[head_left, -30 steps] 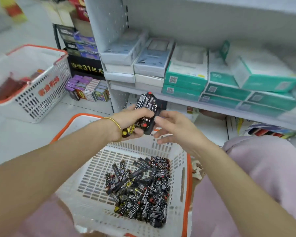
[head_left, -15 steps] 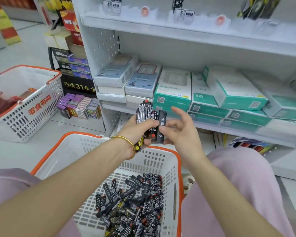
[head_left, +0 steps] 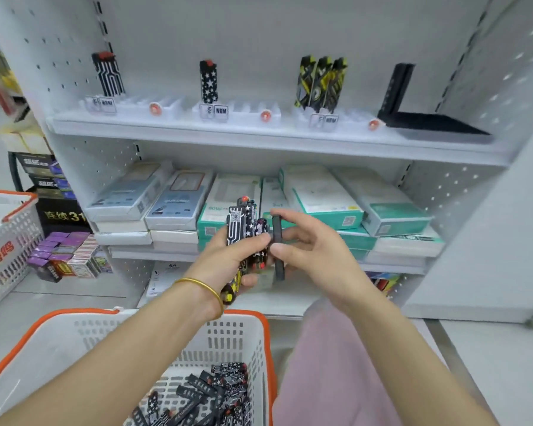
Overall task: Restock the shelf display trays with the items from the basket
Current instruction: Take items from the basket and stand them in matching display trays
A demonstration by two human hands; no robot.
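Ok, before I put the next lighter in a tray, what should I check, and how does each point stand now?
1. Right hand pinches one black lighter only: ok.
2. Left hand grips the bundle, fingers curled round it: ok.
3. Black tray on the upper shelf has free room: ok.
4. Way up to that tray is free: ok.
5. Lighter's print matches that tray: cannot tell, it shows edge-on.
6. Basket holds more stock: ok.
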